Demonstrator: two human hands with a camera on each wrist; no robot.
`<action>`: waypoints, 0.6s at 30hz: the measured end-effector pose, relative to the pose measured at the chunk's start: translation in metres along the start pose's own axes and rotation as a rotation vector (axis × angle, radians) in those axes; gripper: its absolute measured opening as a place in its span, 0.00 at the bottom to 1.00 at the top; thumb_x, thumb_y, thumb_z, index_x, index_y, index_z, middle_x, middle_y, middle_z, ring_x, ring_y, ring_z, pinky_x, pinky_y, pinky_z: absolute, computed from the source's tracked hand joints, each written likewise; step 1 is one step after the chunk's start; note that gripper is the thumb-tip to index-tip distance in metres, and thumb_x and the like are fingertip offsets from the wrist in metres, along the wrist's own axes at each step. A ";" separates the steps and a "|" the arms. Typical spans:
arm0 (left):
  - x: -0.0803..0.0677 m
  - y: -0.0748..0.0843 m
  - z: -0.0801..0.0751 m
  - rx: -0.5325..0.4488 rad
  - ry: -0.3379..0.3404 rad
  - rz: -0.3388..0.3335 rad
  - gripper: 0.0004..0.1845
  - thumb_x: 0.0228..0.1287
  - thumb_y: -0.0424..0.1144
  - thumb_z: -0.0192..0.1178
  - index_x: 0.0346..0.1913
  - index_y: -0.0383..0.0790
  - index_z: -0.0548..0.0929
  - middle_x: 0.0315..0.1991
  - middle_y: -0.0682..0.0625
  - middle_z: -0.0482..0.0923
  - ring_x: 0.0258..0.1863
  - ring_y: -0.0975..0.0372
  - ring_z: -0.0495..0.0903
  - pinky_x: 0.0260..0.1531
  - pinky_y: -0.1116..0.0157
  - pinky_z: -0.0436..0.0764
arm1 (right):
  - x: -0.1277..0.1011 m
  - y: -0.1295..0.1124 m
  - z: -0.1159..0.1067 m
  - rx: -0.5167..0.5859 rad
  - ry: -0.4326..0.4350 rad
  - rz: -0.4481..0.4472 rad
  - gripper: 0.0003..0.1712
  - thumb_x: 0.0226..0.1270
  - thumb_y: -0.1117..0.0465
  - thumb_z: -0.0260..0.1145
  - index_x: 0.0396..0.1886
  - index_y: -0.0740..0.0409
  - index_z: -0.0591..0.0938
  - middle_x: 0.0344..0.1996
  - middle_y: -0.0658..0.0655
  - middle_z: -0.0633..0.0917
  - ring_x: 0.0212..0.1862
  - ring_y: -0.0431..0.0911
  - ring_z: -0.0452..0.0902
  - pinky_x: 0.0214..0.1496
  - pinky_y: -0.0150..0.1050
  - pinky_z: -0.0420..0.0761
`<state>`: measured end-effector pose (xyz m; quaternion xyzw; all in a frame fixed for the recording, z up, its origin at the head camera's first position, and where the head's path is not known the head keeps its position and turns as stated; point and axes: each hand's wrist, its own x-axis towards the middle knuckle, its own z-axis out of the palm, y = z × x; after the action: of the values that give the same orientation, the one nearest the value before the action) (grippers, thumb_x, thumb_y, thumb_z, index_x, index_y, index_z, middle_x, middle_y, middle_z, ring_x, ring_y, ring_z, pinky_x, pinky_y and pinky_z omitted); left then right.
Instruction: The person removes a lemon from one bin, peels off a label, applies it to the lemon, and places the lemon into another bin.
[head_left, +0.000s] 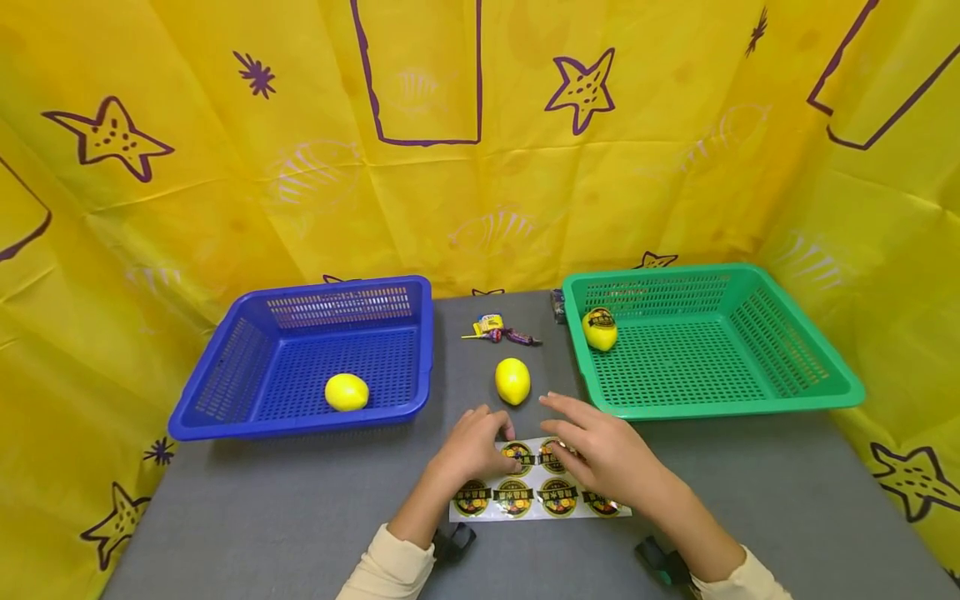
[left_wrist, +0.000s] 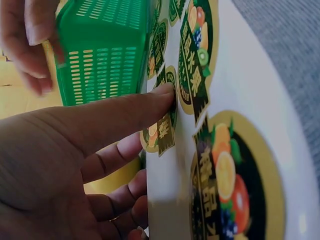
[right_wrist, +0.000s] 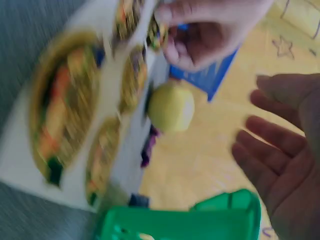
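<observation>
A white sticker sheet [head_left: 540,493] with round fruit labels lies on the grey table [head_left: 300,517] in front of me. My left hand [head_left: 504,437] is at the sheet's far left corner. Its thumb [left_wrist: 150,102] presses on a partly lifted sticker [left_wrist: 161,132], and its fingers are curled beneath. My right hand [head_left: 558,427] hovers over the sheet's right part with its fingers spread and straight, holding nothing. The right wrist view shows its bare palm [right_wrist: 285,150]. Just beyond both hands, a bare yellow lemon [head_left: 513,381] sits on the table.
A blue basket [head_left: 225,392] at the left holds one lemon [head_left: 347,392]. A green basket [head_left: 810,367] at the right holds a lemon with a sticker on it [head_left: 600,329]. Candy wrappers [head_left: 498,329] lie between the baskets. Yellow cloth walls [head_left: 480,167] surround the table.
</observation>
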<state>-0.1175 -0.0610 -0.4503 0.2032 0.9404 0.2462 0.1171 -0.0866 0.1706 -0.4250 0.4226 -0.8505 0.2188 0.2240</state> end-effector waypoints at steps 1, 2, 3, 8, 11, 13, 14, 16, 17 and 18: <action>0.000 0.000 0.000 0.001 0.004 0.003 0.20 0.41 0.47 0.81 0.32 0.48 0.79 0.31 0.54 0.70 0.34 0.58 0.69 0.37 0.62 0.71 | -0.002 -0.002 0.003 0.000 -0.041 0.007 0.14 0.62 0.61 0.74 0.47 0.59 0.86 0.59 0.61 0.81 0.60 0.54 0.78 0.49 0.47 0.84; -0.001 0.000 0.000 0.001 0.007 0.006 0.20 0.41 0.47 0.81 0.32 0.48 0.79 0.31 0.54 0.70 0.34 0.58 0.69 0.36 0.62 0.71 | -0.003 -0.005 0.005 0.001 -0.089 0.021 0.15 0.61 0.60 0.75 0.47 0.59 0.86 0.58 0.61 0.81 0.59 0.53 0.79 0.49 0.46 0.84; -0.001 0.000 0.000 0.003 0.010 0.010 0.20 0.41 0.47 0.81 0.33 0.48 0.79 0.31 0.54 0.71 0.34 0.58 0.69 0.36 0.62 0.71 | -0.005 -0.006 0.007 0.000 -0.147 0.043 0.17 0.60 0.60 0.76 0.48 0.59 0.86 0.57 0.61 0.82 0.59 0.53 0.79 0.50 0.46 0.84; -0.003 0.001 0.000 0.003 0.023 0.025 0.19 0.42 0.46 0.81 0.31 0.48 0.79 0.30 0.55 0.71 0.33 0.58 0.69 0.36 0.63 0.70 | -0.014 -0.010 0.014 -0.024 -0.430 0.133 0.24 0.61 0.57 0.75 0.54 0.62 0.84 0.60 0.63 0.80 0.63 0.59 0.74 0.58 0.51 0.79; -0.004 0.000 0.000 -0.010 0.019 0.039 0.18 0.44 0.45 0.81 0.30 0.47 0.79 0.30 0.55 0.72 0.33 0.60 0.69 0.36 0.63 0.71 | -0.016 -0.010 0.015 -0.017 -0.511 0.154 0.28 0.60 0.57 0.76 0.57 0.64 0.82 0.61 0.65 0.79 0.64 0.62 0.73 0.59 0.54 0.78; -0.004 0.000 0.000 -0.027 0.011 0.054 0.17 0.45 0.43 0.80 0.29 0.47 0.79 0.29 0.55 0.72 0.31 0.62 0.70 0.35 0.64 0.71 | -0.016 -0.010 0.014 -0.009 -0.531 0.161 0.29 0.59 0.57 0.76 0.58 0.64 0.82 0.62 0.65 0.78 0.64 0.63 0.73 0.61 0.54 0.77; -0.004 -0.001 0.000 -0.045 0.005 0.062 0.16 0.47 0.42 0.80 0.29 0.47 0.79 0.28 0.56 0.73 0.30 0.63 0.71 0.35 0.64 0.72 | -0.016 -0.010 0.014 -0.003 -0.531 0.163 0.29 0.58 0.57 0.76 0.58 0.65 0.81 0.62 0.66 0.78 0.64 0.64 0.73 0.61 0.55 0.76; -0.004 -0.002 -0.001 -0.087 -0.003 0.086 0.14 0.50 0.39 0.78 0.29 0.46 0.79 0.27 0.57 0.74 0.28 0.65 0.72 0.33 0.65 0.73 | -0.016 -0.011 0.014 0.001 -0.527 0.165 0.30 0.58 0.57 0.76 0.58 0.65 0.82 0.62 0.66 0.78 0.63 0.64 0.73 0.61 0.56 0.76; -0.004 -0.003 -0.001 -0.116 -0.011 0.091 0.13 0.51 0.38 0.77 0.29 0.45 0.79 0.26 0.58 0.75 0.27 0.66 0.73 0.32 0.66 0.74 | -0.016 -0.011 0.014 0.005 -0.525 0.166 0.30 0.58 0.57 0.76 0.58 0.65 0.82 0.62 0.66 0.78 0.63 0.65 0.73 0.61 0.56 0.76; -0.003 -0.003 -0.001 -0.146 -0.020 0.091 0.12 0.53 0.37 0.76 0.30 0.45 0.79 0.25 0.58 0.75 0.26 0.67 0.73 0.30 0.67 0.74 | -0.016 -0.011 0.015 0.006 -0.522 0.166 0.30 0.58 0.57 0.76 0.58 0.65 0.82 0.62 0.66 0.78 0.63 0.65 0.73 0.60 0.56 0.76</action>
<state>-0.1159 -0.0656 -0.4503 0.2390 0.9086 0.3169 0.1299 -0.0721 0.1665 -0.4441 0.3942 -0.9105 0.1229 -0.0226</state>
